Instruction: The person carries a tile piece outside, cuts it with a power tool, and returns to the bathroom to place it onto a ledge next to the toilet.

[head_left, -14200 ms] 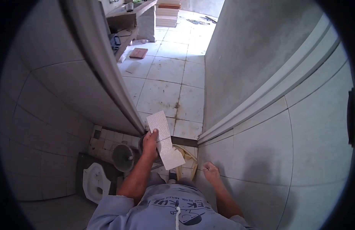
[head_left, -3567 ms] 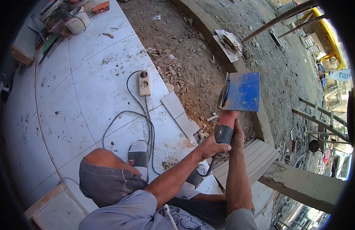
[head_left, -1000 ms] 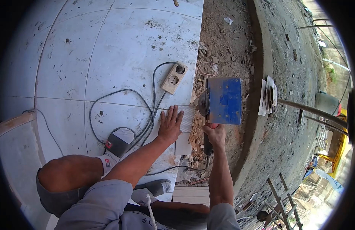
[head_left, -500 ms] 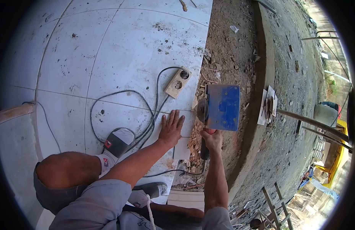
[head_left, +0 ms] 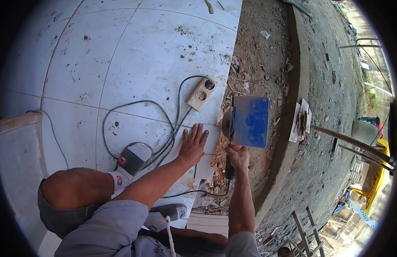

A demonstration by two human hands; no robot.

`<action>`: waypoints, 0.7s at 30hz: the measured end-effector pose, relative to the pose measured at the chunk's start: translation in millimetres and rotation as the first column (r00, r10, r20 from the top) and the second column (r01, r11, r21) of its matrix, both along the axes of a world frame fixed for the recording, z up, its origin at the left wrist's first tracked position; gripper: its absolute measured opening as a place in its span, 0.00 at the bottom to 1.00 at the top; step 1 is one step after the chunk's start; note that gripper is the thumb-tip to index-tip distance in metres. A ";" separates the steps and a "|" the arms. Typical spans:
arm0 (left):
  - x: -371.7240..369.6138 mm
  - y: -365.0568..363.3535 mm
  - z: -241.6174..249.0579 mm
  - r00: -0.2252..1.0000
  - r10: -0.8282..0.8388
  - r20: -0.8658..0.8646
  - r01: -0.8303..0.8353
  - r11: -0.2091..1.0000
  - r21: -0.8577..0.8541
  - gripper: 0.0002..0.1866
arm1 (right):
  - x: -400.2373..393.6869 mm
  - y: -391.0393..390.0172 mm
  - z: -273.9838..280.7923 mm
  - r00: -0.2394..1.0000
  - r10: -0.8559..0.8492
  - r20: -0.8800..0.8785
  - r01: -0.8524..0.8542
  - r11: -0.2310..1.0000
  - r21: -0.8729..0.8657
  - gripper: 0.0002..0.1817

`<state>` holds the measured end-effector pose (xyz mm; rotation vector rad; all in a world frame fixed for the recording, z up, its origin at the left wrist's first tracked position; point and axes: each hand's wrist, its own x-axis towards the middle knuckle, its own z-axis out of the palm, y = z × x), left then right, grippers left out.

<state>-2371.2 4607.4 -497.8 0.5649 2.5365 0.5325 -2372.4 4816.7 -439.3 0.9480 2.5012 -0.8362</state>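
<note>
My left hand (head_left: 193,144) lies flat with fingers spread, pressing on a small tile piece with a dotted surface (head_left: 212,139) at the edge of the white floor. My right hand (head_left: 239,157) grips an angle grinder (head_left: 229,169), which has a blue metal plate (head_left: 251,122) fixed to it. Its round cutting disc (head_left: 227,124) stands at the tile piece's outer edge; whether it touches is not clear. Below my left hand is a plain white tile piece (head_left: 204,168).
A two-socket extension block (head_left: 201,93) with a looped black cable (head_left: 105,128) rests on the white tiles (head_left: 151,47). Rubble and soil (head_left: 260,55) run alongside, then a concrete kerb (head_left: 298,64). Tile scraps (head_left: 302,120) sit on the kerb. My sandalled foot (head_left: 136,156) is beside the cable.
The whole view has shifted slightly to the right. Both hands, the grinder and the tile piece keep nearly the same places relative to each other.
</note>
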 end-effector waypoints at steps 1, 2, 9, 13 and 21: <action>0.6 -0.3 -0.9 1.000 0.001 -0.008 -0.001 1.000 0.007 0.51 | 0.3 0.3 -1.3 1.000 0.001 -0.001 -0.001 1.000 -0.001 0.35; 0.8 -0.6 -1.9 1.000 0.002 -0.016 -0.001 1.000 0.013 0.51 | 0.8 1.0 -2.3 1.000 0.005 0.001 -0.005 1.000 0.006 0.35; -0.5 -0.8 0.2 1.000 0.000 -0.012 0.000 1.000 0.009 0.51 | -0.3 -3.5 3.6 1.000 -0.012 0.007 0.012 1.000 0.016 0.38; 1.1 0.3 0.0 1.000 0.000 -0.009 0.000 1.000 0.005 0.51 | -0.7 -4.1 6.7 1.000 -0.013 0.017 0.014 1.000 -0.009 0.39; 1.2 0.0 -2.4 1.000 -0.005 -0.029 0.005 1.000 -0.007 0.51 | -0.8 -0.6 1.3 1.000 -0.007 0.021 0.007 1.000 0.026 0.36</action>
